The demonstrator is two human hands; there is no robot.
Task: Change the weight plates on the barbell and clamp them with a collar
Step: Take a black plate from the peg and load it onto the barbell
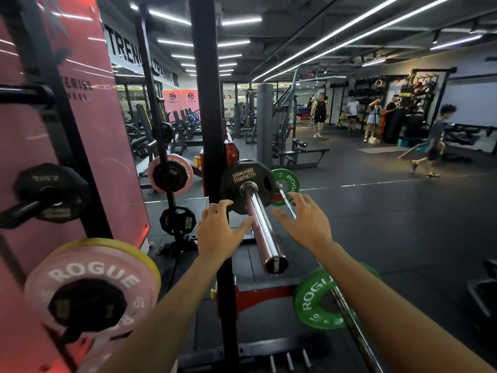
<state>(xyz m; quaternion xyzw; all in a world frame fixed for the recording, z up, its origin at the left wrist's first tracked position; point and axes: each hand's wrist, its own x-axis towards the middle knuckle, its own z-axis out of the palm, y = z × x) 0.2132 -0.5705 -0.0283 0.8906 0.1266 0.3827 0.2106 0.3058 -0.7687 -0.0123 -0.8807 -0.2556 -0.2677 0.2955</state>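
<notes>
A chrome barbell sleeve (262, 227) points toward me from the rack. One black Hammer Strength plate (243, 181) sits at its inner end. My left hand (219, 228) is spread open at the plate's lower left edge, fingertips touching or almost touching the rim. My right hand (306, 220) is open just right of the sleeve, close to the plate, holding nothing. No collar is visible on the sleeve.
A black rack upright (209, 109) stands just left of the plate. Pink Rogue plates (91, 286) and small black plates (51, 195) hang on storage pegs at left. A second bar with green Rogue plates (318, 297) lies low at right. People move about far right.
</notes>
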